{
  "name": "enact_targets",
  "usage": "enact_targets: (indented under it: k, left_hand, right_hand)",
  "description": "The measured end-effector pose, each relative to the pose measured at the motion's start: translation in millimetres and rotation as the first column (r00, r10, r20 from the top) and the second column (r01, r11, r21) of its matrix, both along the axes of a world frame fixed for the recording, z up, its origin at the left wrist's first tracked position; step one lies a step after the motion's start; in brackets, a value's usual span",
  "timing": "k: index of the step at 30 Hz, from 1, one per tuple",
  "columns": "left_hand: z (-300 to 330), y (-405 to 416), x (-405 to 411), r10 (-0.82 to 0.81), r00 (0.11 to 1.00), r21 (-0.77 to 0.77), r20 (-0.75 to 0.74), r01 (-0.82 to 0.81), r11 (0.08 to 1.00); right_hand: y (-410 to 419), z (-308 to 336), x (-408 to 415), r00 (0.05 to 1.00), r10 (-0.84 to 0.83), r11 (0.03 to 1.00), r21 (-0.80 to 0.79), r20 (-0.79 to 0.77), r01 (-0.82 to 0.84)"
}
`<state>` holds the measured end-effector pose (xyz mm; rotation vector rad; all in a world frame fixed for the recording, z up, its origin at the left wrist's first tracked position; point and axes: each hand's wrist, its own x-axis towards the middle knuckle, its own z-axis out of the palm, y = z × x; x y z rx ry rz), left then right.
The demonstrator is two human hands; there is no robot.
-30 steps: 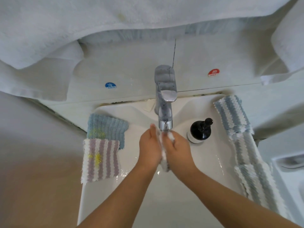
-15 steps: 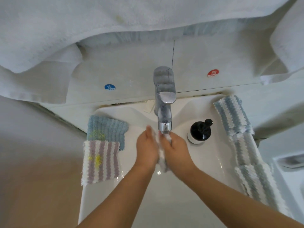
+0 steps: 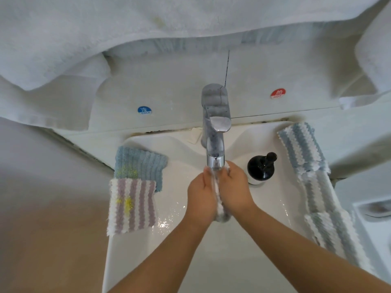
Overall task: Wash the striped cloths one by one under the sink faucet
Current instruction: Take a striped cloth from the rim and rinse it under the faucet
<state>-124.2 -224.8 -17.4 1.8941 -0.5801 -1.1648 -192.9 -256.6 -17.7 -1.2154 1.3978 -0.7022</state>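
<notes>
A wet white-striped cloth (image 3: 220,210) is squeezed between my two palms right under the chrome faucet (image 3: 215,132). My left hand (image 3: 201,195) presses it from the left, my right hand (image 3: 234,191) from the right, fingers pointing toward the spout. Most of the cloth is hidden between the hands. A purple-and-white striped cloth (image 3: 132,208) with yellow stains lies on the sink's left rim, overlapping a blue ribbed cloth (image 3: 139,163). Several blue-and-white striped cloths (image 3: 317,187) lie in a row along the right rim.
The white sink basin (image 3: 211,261) has wet patches. A black soap pump bottle (image 3: 261,168) stands just right of my right hand. White towels (image 3: 63,49) hang overhead. Blue cold (image 3: 144,110) and red hot (image 3: 277,93) stickers mark the back wall.
Both hands rub the cloth under the spout, shifting slightly back and forth. The cloths on the rims have not moved.
</notes>
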Motion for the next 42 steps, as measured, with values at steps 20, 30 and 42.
enact_targets:
  k: [20,30,42]
  left_hand:
    - [1,-5,16,0.044,0.998,-0.101,0.033,-0.04,0.994]
    - [5,18,65,-0.186,0.95,-0.139,-0.251,0.154,0.978]
    - [21,35,94,-0.651,0.679,-0.246,-0.34,0.604,0.758]
  right_hand:
    - [23,4,-2,0.988,0.083,0.992,0.081,0.129,-0.094]
    - [12,8,-30,0.929,-0.202,0.96,0.249,0.311,0.125]
    - [-3,11,-32,0.947,-0.061,0.96,0.28,0.314,-0.031]
